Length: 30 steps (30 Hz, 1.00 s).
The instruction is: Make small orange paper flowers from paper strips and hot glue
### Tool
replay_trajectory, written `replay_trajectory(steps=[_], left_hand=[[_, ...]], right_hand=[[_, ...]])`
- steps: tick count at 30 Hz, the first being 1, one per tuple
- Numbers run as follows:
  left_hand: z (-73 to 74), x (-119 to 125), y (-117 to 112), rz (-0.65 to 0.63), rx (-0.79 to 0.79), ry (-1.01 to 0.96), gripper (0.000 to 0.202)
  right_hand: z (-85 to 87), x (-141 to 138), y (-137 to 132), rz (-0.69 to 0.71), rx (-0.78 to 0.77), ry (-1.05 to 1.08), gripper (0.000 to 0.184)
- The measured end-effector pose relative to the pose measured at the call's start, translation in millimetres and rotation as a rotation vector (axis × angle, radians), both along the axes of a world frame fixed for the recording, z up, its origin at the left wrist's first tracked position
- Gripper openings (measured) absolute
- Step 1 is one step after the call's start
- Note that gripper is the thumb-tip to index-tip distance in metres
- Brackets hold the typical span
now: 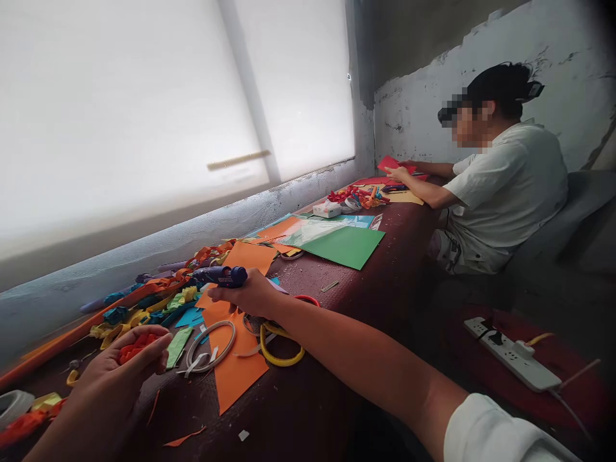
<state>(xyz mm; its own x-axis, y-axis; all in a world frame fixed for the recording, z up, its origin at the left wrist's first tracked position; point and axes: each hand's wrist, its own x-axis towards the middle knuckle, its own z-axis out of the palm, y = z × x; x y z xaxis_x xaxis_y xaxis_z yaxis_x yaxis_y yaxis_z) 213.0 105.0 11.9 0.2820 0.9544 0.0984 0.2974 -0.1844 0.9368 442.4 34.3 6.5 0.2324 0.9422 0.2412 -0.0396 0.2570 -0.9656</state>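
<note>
My left hand [118,372], low on the left, is closed around a piece of crumpled red-orange paper [138,348]. My right hand [253,295] reaches out over the table and grips a dark blue glue gun [221,276], whose body points left. Its handle is mostly hidden by my fingers. Below the right hand lie orange paper sheets [239,372], a roll of white tape [210,346] and a yellow ring [283,360]. Between the two hands is a light green paper strip [178,346].
Crumpled colored paper strips [163,289] run along the wall side. Green card [346,247] and a small white box [327,209] lie farther off. A co-worker [510,179] sits at the far end holding red paper [391,164]. A white power strip [513,353] lies at right.
</note>
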Motion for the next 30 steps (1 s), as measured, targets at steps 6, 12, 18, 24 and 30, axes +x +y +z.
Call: replay_trajectory(steps=[6,12,18,24,30], left_hand=[[-5.0,-6.2,4.3,-0.112,-0.053,-0.009,0.065],[-1.6,-0.9,-0.4,-0.134,-0.054,-0.038,0.062],[1.2,-0.1,-4.8,-0.125,-0.029,0.041,0.065],[1.3,-1.1,-4.3,-0.147,-0.040,0.061,0.067],[1.2,-0.6,-4.3,-0.110,-0.010,0.079,0.067]], right_hand=[[1.5,-0.1,-2.9,-0.018,-0.014,-0.017,0.025],[1.6,-1.0,-1.7,-0.018,-0.016,-0.008,0.027],[3.7,-0.8,-5.5,-0.047,-0.034,-0.051,0.023],[6.9,-0.9,-8.2,-0.057,-0.030,-0.097,0.022],[7.1,-1.2,-9.1,-0.061,-0.047,-0.091,0.023]])
